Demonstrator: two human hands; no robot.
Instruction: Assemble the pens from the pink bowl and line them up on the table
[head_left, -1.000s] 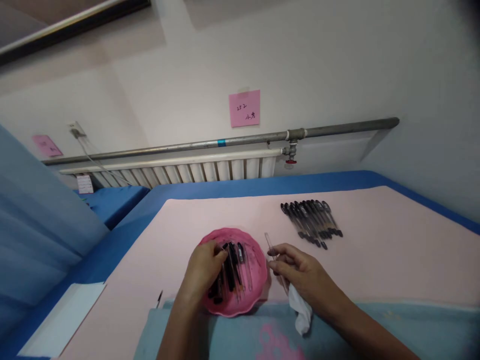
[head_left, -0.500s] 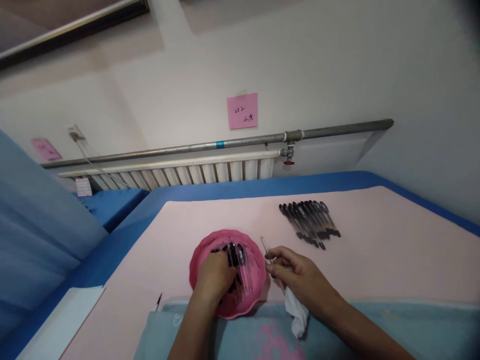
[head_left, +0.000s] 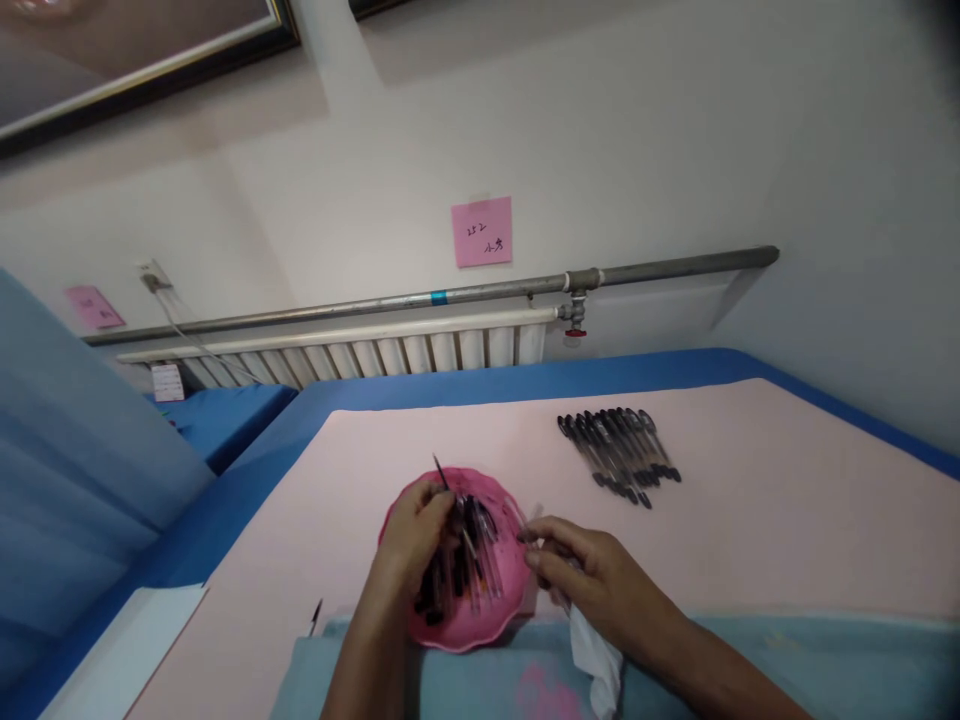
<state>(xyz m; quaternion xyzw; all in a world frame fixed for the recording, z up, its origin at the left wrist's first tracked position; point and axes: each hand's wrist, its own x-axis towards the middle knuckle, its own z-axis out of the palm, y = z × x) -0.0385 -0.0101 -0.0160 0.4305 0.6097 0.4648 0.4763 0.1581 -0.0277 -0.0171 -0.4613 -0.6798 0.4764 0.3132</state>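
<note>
Now our left hand (head_left: 412, 528) pinches a thin, dark-tipped refill (head_left: 440, 472); our right hand (head_left: 589, 568) grips a clear, blurred tube (head_left: 561, 600) and crumpled white tissue (head_left: 596, 660).

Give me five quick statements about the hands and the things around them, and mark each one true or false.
1. The left hand pinches a thin, dark-tipped stick at the pink dish. True.
2. The dish has nothing in it. False: pen parts lie in it.
3. A white tissue hangs below the right hand. True.
4. The right hand lies flat on the table. False: its fingers hold a clear tube, blurred here.
5. A group of pens lies side by side, farther back than the dish and to its right. True.
</note>
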